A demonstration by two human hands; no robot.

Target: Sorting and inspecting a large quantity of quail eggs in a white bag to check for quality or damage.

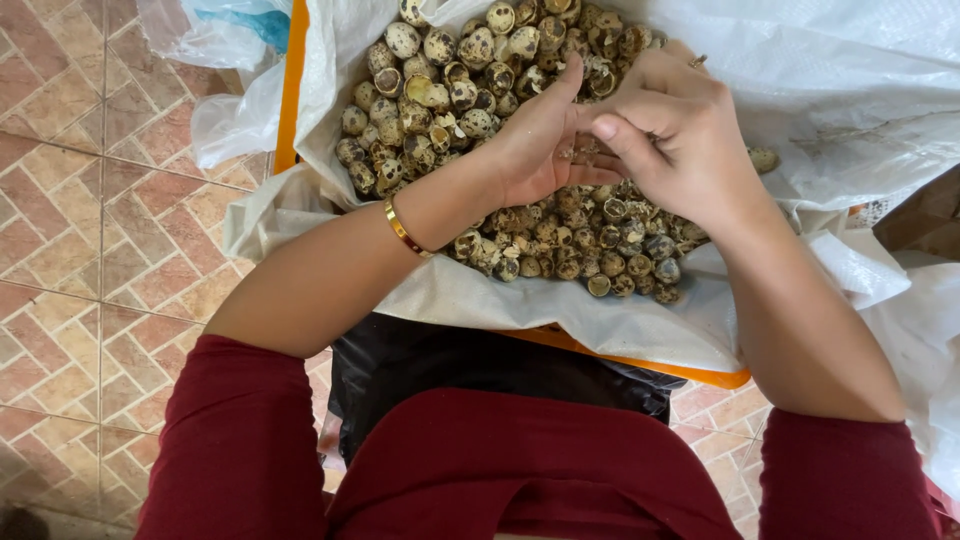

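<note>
A heap of speckled quail eggs, many of them cracked or hollow shells, lies on a white woven sack spread in front of me. My left hand, with a gold bangle on the wrist, is cupped palm-up above the heap. My right hand, wearing a ring, meets it with the fingertips pinched at something small between the two hands. The piece itself is hidden by my fingers.
The sack has an orange edge and drapes over a black bag at my lap. A clear plastic bag lies at the upper left. Patterned reddish floor tiles cover the left. A brown box corner shows at the right.
</note>
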